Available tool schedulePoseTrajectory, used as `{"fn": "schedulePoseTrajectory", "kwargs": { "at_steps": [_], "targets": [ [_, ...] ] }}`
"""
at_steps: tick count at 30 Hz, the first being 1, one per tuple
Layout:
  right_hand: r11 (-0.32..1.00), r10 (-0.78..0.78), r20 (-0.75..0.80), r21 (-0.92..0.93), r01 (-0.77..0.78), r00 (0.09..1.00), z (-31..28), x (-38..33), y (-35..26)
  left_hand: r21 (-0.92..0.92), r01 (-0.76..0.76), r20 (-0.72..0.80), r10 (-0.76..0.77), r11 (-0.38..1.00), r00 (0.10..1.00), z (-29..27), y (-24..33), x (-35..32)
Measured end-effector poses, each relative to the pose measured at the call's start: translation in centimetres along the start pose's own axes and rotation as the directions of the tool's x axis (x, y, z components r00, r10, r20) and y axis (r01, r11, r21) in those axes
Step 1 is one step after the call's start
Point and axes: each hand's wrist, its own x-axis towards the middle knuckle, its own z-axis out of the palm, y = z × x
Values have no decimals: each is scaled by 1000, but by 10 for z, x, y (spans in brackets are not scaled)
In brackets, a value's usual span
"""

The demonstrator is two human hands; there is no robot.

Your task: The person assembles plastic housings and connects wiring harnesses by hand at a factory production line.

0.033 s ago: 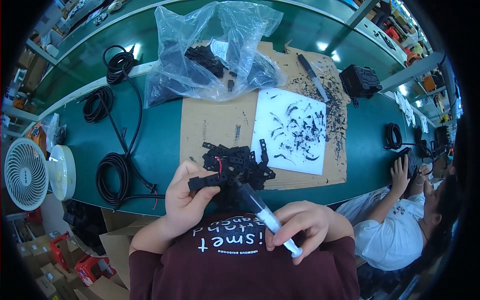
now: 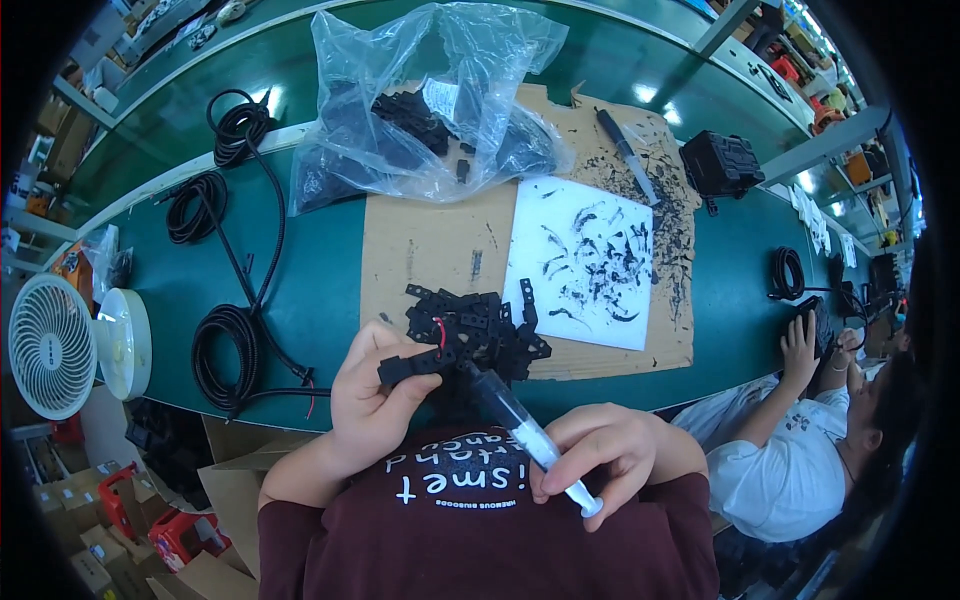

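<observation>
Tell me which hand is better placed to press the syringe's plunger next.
Probably the right hand: it holds the syringe close to the plunger. The left hand is occupied, pinching a black part.

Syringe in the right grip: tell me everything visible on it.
The syringe is a slim, straight, plastic-looking cylinder. Its see-through barrel looks dark toward the tip and whitish farther down, ending in a pale, round plunger end. It slants in front of the maroon shirt, tip toward the upper left of the picture. The right grip holds its lower part. The tip is close to the black part in the left grip; contact there is unclear.
</observation>
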Motion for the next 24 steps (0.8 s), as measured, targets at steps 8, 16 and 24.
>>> {"fn": "schedulePoseTrajectory", "kwargs": {
  "at_steps": [8,16,24],
  "targets": [
    [998,-6,37,-57,8,999,4,7,3,83,-78,-16,79,994,997,2,4,-1],
    [997,9,41,-77,-6,999,4,8,6,87,-103,-21,105,991,994,1,5,-1],
    [997,20,43,-71,-17,999,3,9,5,56,-72,-4,73,996,997,-2,2,-4]
  ]
}}
